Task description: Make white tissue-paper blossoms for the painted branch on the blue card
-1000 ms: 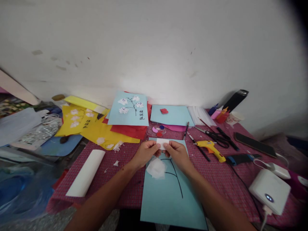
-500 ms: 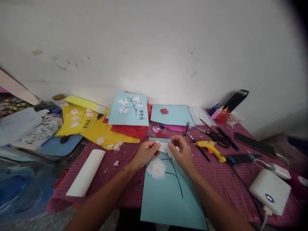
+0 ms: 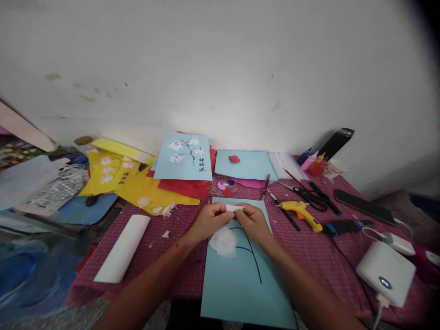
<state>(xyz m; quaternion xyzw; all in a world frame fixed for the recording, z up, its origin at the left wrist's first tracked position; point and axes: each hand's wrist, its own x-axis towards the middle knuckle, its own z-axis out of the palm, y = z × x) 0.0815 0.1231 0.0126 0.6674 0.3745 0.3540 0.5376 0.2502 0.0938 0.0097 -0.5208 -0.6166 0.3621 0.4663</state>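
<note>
Between my two hands is a small piece of white tissue paper (image 3: 234, 207), pinched at both sides. My left hand (image 3: 215, 219) grips its left side, with fingers curled in. My right hand (image 3: 250, 222) closes on the right side, and the fingertips of both hands nearly meet. Below them lies a light blue sheet of card (image 3: 240, 293) with a dark curved stem (image 3: 253, 254) and side branches drawn on it. A white tissue flower (image 3: 223, 241) sits on the left end of a branch. My hands cover the upper part of the drawing.
A roll of white paper (image 3: 123, 247) lies left on the checked tablecloth (image 3: 178, 270). At the right are a yellow glue gun (image 3: 302, 213), black scissors (image 3: 311, 198), a cutter (image 3: 345, 227), a phone (image 3: 364, 206) and a white power bank (image 3: 387, 274). A finished flower picture (image 3: 184, 156) stands behind.
My hands have come closer together, and my right hand has turned inward and lowered. The white tissue piece between them now shows as a narrower strip.
</note>
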